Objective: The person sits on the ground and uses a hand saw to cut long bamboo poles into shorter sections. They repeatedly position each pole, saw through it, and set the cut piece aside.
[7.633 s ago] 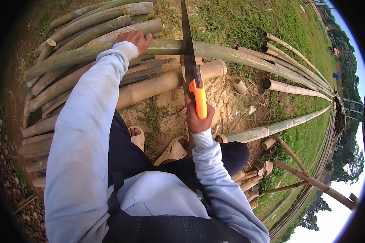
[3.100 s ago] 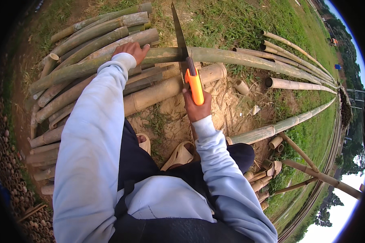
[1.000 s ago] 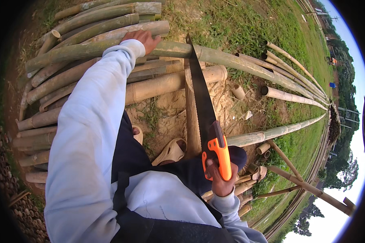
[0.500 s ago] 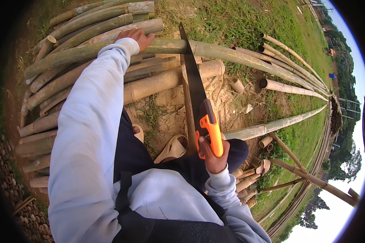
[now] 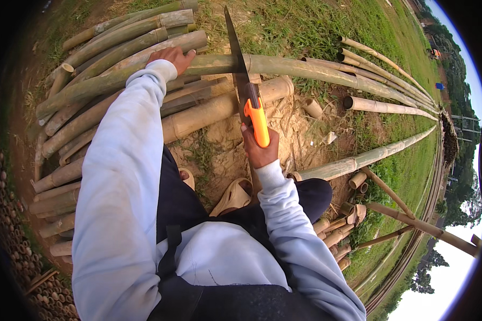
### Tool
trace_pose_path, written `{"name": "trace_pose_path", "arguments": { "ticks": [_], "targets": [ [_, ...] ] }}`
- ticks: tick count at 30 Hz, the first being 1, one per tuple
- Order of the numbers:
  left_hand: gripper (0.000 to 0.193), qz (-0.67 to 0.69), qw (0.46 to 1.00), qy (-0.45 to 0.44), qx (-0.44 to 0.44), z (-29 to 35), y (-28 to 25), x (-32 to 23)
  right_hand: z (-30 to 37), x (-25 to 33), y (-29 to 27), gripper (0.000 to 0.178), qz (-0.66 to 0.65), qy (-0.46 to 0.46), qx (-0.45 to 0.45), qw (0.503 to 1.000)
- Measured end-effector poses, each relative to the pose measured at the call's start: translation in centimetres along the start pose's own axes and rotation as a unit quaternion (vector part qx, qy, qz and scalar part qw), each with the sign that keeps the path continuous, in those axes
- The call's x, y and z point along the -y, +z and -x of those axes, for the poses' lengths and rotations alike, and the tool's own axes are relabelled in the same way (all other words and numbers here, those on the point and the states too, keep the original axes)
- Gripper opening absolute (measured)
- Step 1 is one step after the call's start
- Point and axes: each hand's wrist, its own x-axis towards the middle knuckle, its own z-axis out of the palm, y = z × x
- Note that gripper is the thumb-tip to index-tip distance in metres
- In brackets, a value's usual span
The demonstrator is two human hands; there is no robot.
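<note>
A long green bamboo pole (image 5: pixel 300 68) lies crosswise in front of me. My left hand (image 5: pixel 172 58) grips it from above, left of a handsaw (image 5: pixel 259 124) with an orange handle and a dark blade. My right hand (image 5: pixel 262 148) is closed round that handle. The blade stands across the pole, beside a joint ring, its tip pointing away from me. Below it lies a thicker tan bamboo length (image 5: pixel 201 119), partly behind the saw. How deep the blade sits in the pole cannot be made out.
Cut bamboo lengths (image 5: pixel 64 176) are piled at the left. More long poles (image 5: pixel 385 105) stretch over the grass at the right. A short bamboo piece (image 5: pixel 312 108) lies on sawdust-covered soil. My sandalled foot (image 5: pixel 234 197) is close below, and a bamboo frame (image 5: pixel 418 227) stands at the right.
My right hand has pushed the saw forward, away from me, so its handle is now close to the pole. My left hand stays on the pole.
</note>
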Motion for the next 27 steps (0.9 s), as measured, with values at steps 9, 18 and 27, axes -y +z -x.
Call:
{"name": "trace_pose_path", "arguments": {
  "ticks": [9, 18, 27],
  "targets": [
    [0.068, -0.012, 0.998, -0.016, 0.058, -0.3, -0.5, -0.1, 13.0, -0.9, -3.2, 0.014, 0.092, -0.011, -0.025, 0.995],
    [0.069, 0.006, 1.000, 0.004, 0.020, -0.2, 0.0, -0.5, -2.2, -0.3, 0.4, 0.017, -0.005, -0.033, -0.008, 0.999],
    [0.069, -0.005, 0.997, -0.016, 0.070, -0.1, -0.2, 0.2, 14.7, -2.0, -4.2, 0.020, 0.055, 0.011, -0.027, 0.998]
  ]
}}
